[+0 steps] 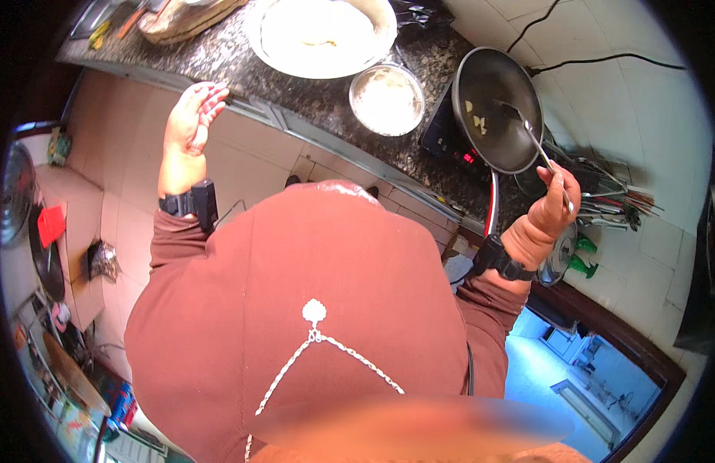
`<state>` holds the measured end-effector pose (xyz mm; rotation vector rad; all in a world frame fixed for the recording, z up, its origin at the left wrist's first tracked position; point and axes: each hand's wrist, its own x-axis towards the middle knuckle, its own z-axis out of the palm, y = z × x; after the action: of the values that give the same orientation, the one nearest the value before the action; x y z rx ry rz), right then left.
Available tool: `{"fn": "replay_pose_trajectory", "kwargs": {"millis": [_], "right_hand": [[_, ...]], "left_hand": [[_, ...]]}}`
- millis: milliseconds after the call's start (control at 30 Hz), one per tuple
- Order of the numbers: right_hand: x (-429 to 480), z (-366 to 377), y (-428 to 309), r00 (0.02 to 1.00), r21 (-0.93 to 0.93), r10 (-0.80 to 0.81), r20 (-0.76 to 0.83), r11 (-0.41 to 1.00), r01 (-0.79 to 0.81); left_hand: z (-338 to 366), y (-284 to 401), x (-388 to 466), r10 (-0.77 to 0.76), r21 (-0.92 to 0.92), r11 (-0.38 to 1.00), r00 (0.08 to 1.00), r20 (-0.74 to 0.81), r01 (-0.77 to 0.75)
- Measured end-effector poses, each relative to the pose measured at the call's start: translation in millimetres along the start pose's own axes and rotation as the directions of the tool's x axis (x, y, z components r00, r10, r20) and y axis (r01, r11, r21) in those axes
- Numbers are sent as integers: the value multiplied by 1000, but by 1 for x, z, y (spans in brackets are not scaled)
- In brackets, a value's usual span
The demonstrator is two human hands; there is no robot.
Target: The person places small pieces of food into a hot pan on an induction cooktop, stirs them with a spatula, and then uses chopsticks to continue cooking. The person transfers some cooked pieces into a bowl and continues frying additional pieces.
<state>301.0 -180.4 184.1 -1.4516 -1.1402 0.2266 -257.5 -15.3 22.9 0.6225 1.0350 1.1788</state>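
Note:
My right hand (557,194) grips the metal handle of a cooking utensil (537,143), whose head rests inside a dark wok (496,147). A few small pale food pieces (479,123) lie on the wok's left inner side. The wok sits on a black induction cooktop (441,136) with a lit red display, and its red-and-silver handle (492,202) points toward me. Nothing is in my left hand (189,118), which is raised in front of the counter's edge with its fingers loosely curled and the palm facing right.
On the speckled stone counter (322,95) stand a large white basin (262,49) and a round metal bowl (386,128) with overexposed contents. A wooden chopping board (183,26) lies at far left. Skewers and utensils (618,205) crowd the wall beside my right hand. Black cables (612,59) run along the tiles.

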Motion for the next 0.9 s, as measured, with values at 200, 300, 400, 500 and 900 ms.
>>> {"fn": "replay_pose_trajectory", "kwargs": {"millis": [200, 300, 400, 500, 900], "right_hand": [[-9, 4, -16, 998, -126, 9, -64, 992, -17], [-14, 0, -17, 999, -209, 3, -40, 978, -11], [-16, -9, -10, 998, -287, 44, -51, 956, -56], [-1, -32, 4, 994, -177, -86, 71, 979, 98], [13, -56, 42, 997, -209, -35, 67, 977, 49]], "left_hand": [[11, 0, 18, -45, -20, 999, 999, 8, 45], [21, -4, 16, 101, 15, 995, 991, 93, -103], [25, 5, 9, 96, -17, 995, 995, 35, -95], [24, 20, 0, 89, 55, 995, 993, -78, -85], [-27, 63, 45, 374, 573, 805, 880, -293, -152]]}}
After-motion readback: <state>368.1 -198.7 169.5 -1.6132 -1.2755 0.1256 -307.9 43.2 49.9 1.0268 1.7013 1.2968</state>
